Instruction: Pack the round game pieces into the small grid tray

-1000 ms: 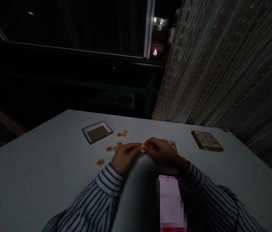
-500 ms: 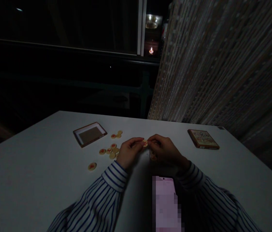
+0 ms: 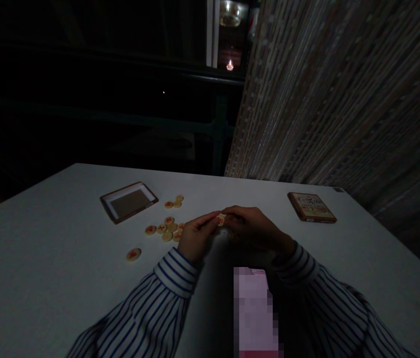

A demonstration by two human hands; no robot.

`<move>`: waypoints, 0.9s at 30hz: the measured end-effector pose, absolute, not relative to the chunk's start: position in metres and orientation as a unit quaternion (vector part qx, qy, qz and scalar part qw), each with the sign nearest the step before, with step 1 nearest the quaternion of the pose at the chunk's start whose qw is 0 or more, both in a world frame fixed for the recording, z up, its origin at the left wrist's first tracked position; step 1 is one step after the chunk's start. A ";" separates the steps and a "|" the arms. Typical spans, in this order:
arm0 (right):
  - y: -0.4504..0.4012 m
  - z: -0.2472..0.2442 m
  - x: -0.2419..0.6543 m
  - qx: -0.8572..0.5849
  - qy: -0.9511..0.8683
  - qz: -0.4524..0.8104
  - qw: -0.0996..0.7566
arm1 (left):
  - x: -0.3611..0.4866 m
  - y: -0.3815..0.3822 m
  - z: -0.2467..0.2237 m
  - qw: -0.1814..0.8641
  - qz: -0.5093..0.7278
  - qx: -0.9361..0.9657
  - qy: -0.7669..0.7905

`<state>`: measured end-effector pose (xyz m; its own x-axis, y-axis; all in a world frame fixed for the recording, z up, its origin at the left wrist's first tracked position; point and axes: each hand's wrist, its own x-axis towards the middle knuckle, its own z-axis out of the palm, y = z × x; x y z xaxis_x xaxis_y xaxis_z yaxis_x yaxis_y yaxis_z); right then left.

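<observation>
Between the fingertips of both hands is a round, pale xiangqi piece [image 3: 221,219] with a red character on it. My left hand [image 3: 197,235] pinches its left side, thumb and forefinger closed. My right hand [image 3: 256,226] grips the other side, its fingers curled. Part of another pale piece shows dimly beneath the right palm, mostly hidden in shadow. Left of my left hand lies a loose cluster of xiangqi pieces [image 3: 167,228], some with red characters up, some plain. A single piece [image 3: 133,255] rests apart, nearer to me, and a small group [image 3: 174,202] lies farther back.
An open shallow box tray [image 3: 110,209] stands at the back left of the white table [image 3: 64,238]. A closed printed box [image 3: 312,207] lies at the right. A lit phone [image 3: 256,313] sits between my forearms. A string curtain [image 3: 288,89] hangs behind the table.
The view has tipped down a little and shifted. My hands stay together on the piece, which has turned slightly between the fingertips. More of the cluster shows beside my left hand.
</observation>
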<state>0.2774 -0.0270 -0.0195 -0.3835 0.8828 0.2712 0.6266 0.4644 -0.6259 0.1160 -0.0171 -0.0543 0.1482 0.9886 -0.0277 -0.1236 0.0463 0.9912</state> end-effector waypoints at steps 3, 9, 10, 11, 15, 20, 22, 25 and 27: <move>-0.027 -0.017 0.278 -0.456 -0.818 0.210 0.280 | 0.116 -0.017 -0.056 0.588 0.488 0.494 0.414; -0.027 -0.017 0.279 -0.465 -0.815 0.202 0.282 | 0.118 -0.017 -0.057 0.623 0.512 0.424 0.413; -0.027 -0.017 0.280 -0.466 -0.817 0.196 0.278 | 0.119 -0.017 -0.057 0.625 0.515 0.418 0.412; -0.027 -0.017 0.280 -0.466 -0.820 0.188 0.273 | 0.119 -0.017 -0.058 0.623 0.517 0.415 0.414; -0.028 -0.016 0.280 -0.459 -0.834 0.158 0.261 | 0.120 -0.017 -0.060 0.617 0.522 0.411 0.421; -0.028 -0.017 0.280 -0.448 -0.852 0.123 0.241 | 0.121 -0.018 -0.059 0.611 0.519 0.418 0.428; -0.028 -0.016 0.280 -0.450 -0.855 0.114 0.233 | 0.121 -0.018 -0.058 0.608 0.517 0.422 0.429; -0.028 -0.014 0.280 -0.463 -0.852 0.107 0.219 | 0.122 -0.018 -0.057 0.610 0.516 0.425 0.425; -0.026 -0.013 0.282 -0.474 -0.849 0.105 0.211 | 0.122 -0.018 -0.058 0.612 0.518 0.421 0.425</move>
<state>0.2818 -0.0264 -0.0134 -0.4628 0.8481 0.2581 0.7599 0.5294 -0.3772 0.1219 -0.0181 -0.0576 0.1034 0.9911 -0.0839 -0.2757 0.1096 0.9550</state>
